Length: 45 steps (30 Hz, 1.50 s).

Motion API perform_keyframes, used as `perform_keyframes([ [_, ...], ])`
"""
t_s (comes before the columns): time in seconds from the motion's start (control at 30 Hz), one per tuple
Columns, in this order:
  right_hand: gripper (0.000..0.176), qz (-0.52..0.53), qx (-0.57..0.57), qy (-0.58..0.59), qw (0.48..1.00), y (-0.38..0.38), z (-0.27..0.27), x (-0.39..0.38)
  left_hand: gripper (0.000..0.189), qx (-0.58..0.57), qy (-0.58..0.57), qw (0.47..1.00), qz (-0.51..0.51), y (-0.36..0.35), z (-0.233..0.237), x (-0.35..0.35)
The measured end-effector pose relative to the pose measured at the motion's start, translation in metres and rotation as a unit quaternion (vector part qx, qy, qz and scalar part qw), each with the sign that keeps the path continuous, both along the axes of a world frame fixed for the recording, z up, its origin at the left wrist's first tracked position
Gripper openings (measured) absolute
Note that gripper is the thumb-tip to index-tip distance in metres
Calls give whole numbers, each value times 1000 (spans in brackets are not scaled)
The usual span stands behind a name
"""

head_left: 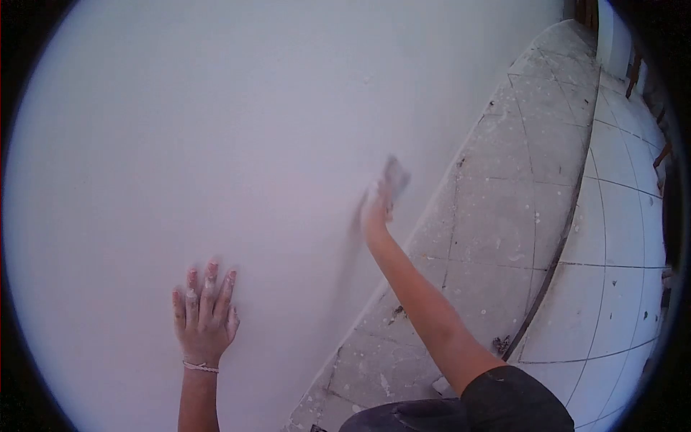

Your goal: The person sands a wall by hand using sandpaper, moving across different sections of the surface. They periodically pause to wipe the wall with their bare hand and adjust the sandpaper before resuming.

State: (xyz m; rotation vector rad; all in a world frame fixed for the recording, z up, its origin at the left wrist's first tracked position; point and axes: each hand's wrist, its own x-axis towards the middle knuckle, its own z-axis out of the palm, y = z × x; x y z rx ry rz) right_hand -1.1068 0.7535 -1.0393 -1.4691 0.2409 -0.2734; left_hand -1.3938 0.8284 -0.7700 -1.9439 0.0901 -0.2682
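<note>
My left hand lies flat against the pale wall, low in the view, with its fingers spread and white powder on them. A thin braided band circles that wrist. Farther right and higher, my right hand is at the wall near its lower edge, blurred by motion. Its fingers are closed round a small greyish thing, too smeared to name. A shadow of the right arm falls on the wall to its left.
A grey tiled floor with white spots runs along the wall's foot. Beyond a dark edge lie lighter tiles. A white column and brown wooden legs stand at the upper right. A small crumpled thing lies on the floor.
</note>
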Motion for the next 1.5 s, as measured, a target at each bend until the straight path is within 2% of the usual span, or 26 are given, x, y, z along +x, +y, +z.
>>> perform_keyframes([
  [0.07,70,18,-29,-187,982,-17,89,7,65,3,-5,1000,-3,1,2,3],
  [0.17,71,84,-212,-340,912,-21,194,-24,65,-6,-8,1000,8,1,-4,0],
  [0.2,66,121,-236,-385,884,-38,209,-45,64,-17,-9,1000,18,1,-4,-1],
  [0.27,70,106,-274,-401,868,-28,165,-44,63,-27,-9,999,25,1,-4,-2],
  [0.33,66,105,-208,-362,903,-21,80,-22,63,-29,-6,999,28,3,-5,-3],
  [0.37,63,48,-139,-319,936,-32,64,-23,62,-18,-9,999,26,3,-4,-1],
  [0.43,60,-3,38,-48,998,-29,1,4,62,0,-8,1000,28,-1,-2,-1],
  [0.5,61,5,213,193,958,-23,7,28,61,-7,1,1000,23,-3,-1,-3],
  [0.57,63,19,349,201,915,-51,131,15,61,-6,-10,1000,11,-1,1,2],
  [0.6,63,37,189,68,979,-34,140,17,61,-4,-13,1000,4,-1,-1,1],
  [0.63,63,35,70,-63,995,-17,157,13,60,0,-11,1000,-2,0,-1,1],
  [0.7,65,-32,-110,-317,941,-2,211,-5,60,4,-18,1000,-5,0,0,1],
  [0.73,65,38,-235,-264,935,-26,253,-46,60,3,-19,1000,-5,2,-4,0],
  [0.8,67,35,-327,-323,887,-23,211,-32,60,-4,-18,1000,-5,4,-7,0],
  [0.83,67,35,-319,-326,889,-26,178,-19,61,-5,-20,1000,-5,5,-5,0],
  [0.9,66,47,-193,-220,955,-40,97,-4,61,3,-14,1000,2,3,-3,0],
  [0.93,66,60,-92,-95,989,-47,60,-2,62,6,-12,1000,6,1,-3,-1],
  [1.0,65,79,40,139,986,-49,4,-3,62,-2,-1,1000,8,-2,-3,-5],
  [1.07,64,57,-26,130,990,-14,-58,27,62,-13,-12,1000,-4,-1,3,3],
  [1.13,60,-9,56,-11,998,-6,29,13,61,-34,-3,999,-21,-3,4,0],
  [1.17,59,37,103,-24,994,-19,99,-6,61,-37,-1,999,-23,-2,3,-3],
  [1.23,58,135,141,-185,963,-15,175,-13,61,-34,-7,999,-32,1,2,0],
  [1.3,56,128,-98,-352,922,-12,231,-46,61,-37,-9,999,-29,-1,2,0],
  [1.33,55,65,-314,-364,875,-23,267,-75,61,-40,-7,999,-27,-1,3,-1],
  [1.43,60,123,-292,-453,833,-24,252,-107,62,-37,-8,999,-24,-1,2,-4],
  [1.5,62,148,-328,-357,862,-31,222,-105,63,-45,-4,999,-24,-3,4,-4],
])
